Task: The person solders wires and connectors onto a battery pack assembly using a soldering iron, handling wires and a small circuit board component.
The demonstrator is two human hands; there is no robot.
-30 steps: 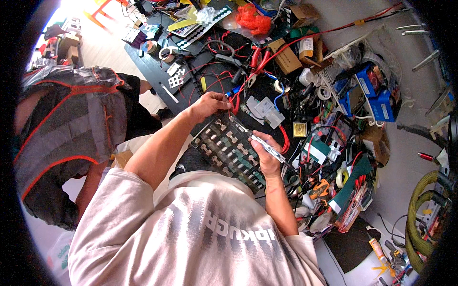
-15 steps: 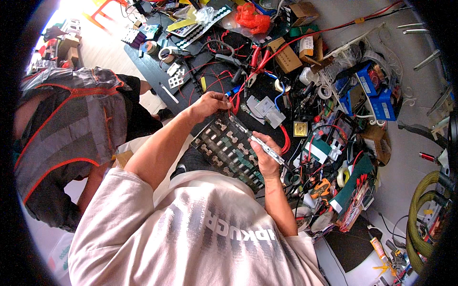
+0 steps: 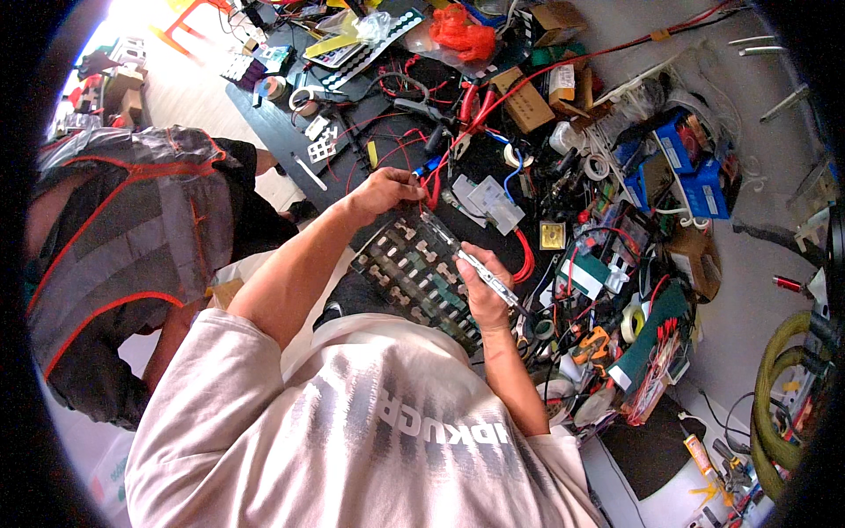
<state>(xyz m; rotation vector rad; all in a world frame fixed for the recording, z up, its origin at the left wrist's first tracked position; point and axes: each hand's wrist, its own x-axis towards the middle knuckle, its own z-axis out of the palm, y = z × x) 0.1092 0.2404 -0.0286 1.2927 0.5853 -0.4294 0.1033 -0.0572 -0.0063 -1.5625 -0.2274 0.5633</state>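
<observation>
A dark, flat battery pack [image 3: 400,264], with rows of metal connecting tabs, lies tilted in front of my body. My left hand [image 3: 392,192] is closed in a pinch above its far corner, on what looks like a thin wire. In my right hand [image 3: 491,295], over the pack's right edge, is a slim silver-and-white soldering iron [image 3: 487,276] with a dark cord at its rear. The iron's thin front end points toward the left fingertips; whether its tip touches the pack, I cannot tell.
Past the pack, red cables [image 3: 525,255], a grey flat module [image 3: 489,204] and cardboard boxes [image 3: 523,101] crowd the black table [image 3: 286,132]. Tools and wires heap up on the right, near blue bins [image 3: 704,192]. Another person in a grey vest [image 3: 132,255] is close on my left.
</observation>
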